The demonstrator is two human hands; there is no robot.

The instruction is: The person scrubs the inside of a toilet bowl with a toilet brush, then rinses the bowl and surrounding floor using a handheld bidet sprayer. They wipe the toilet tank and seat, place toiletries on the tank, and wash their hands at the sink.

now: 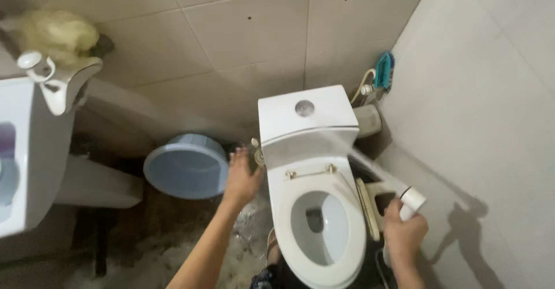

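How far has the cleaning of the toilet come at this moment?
Done: the floor beside the toilet looks wet and foamy. In hand: the right hand holds a white spray head, and water streams toward the toilet tank; the left hand is open, holding nothing, near the blue basin. Left: the tank front looks grey and dirty, and the seat is not sprayed yet.

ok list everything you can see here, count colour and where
toilet: 1, white, centre, seat down, lid not visible
flush button: 1, silver, top of the tank
basin: 1, light blue, tipped on its side left of the toilet
sink: 1, white, far left
tap: 1, white, on the sink
brush: 1, blue, back right corner
spray head: 1, white, spraying toward the tank
left hand: 1, open, beside the tank
right hand: 1, grip on spray head
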